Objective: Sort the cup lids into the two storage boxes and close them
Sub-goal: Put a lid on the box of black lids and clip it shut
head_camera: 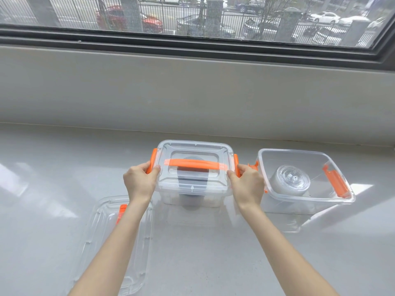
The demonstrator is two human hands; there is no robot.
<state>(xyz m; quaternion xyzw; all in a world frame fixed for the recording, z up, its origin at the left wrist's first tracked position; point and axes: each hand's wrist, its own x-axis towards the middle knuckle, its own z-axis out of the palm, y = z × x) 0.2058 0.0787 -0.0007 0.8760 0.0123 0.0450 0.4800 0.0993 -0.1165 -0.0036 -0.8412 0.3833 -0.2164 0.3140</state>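
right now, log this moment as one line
left hand on left latch | right hand on right latch | lidded box | open box

Scene bright, lit by daylight from the window point(192, 18) along the top. Light is soft and diffuse; no hard shadows. Counter point(203, 253) is glossy and carries broad pale glare patches at far left and at right, plus faint reflections under the clear boxes. Weak, blurred shadows lie beneath the closed box point(193, 184) and open box point(305, 189). Clear plastic shows small specular highlights along rims. Wide-angle distortion is marked: window frame and sill bow, and tilt sharply at the right edge. View outside is soft, speckled through the glass. Centre is reasonably sharp; the loose lid point(119, 242) at lower left is low-contrast.
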